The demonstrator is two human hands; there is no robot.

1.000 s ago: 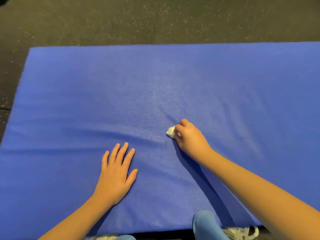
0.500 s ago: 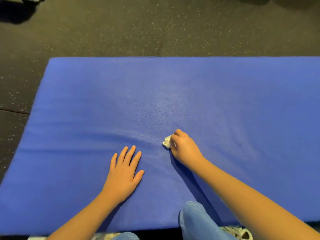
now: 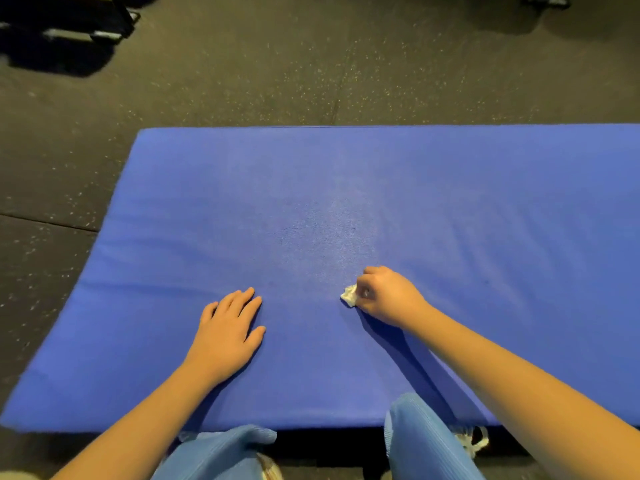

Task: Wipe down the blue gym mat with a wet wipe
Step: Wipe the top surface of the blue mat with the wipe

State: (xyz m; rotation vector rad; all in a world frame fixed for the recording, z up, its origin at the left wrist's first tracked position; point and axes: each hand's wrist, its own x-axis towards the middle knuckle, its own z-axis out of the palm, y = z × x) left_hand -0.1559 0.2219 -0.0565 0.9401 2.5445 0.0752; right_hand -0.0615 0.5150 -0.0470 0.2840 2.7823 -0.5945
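The blue gym mat [image 3: 346,202] lies flat on the dark floor and fills most of the view. My right hand [image 3: 388,296] grips a crumpled white wet wipe [image 3: 349,295] and holds it against the mat near the middle of the front half. Only the wipe's left end shows past my curled fingers. My left hand [image 3: 228,334] rests flat on the mat, fingers straight, to the left of the wipe. A faint sheen on the mat runs up from the wipe toward the far edge.
Speckled black rubber flooring [image 3: 277,64] surrounds the mat. Dark gym equipment [image 3: 69,26] stands at the far left, and another dark piece [image 3: 543,0] at the far right. My knees in light blue trousers [image 3: 422,441] meet the mat's near edge.
The view has pulled back and tilted up, showing more floor. My right hand with the wipe has drawn a little nearer along the mat. My left hand stays pressed flat.
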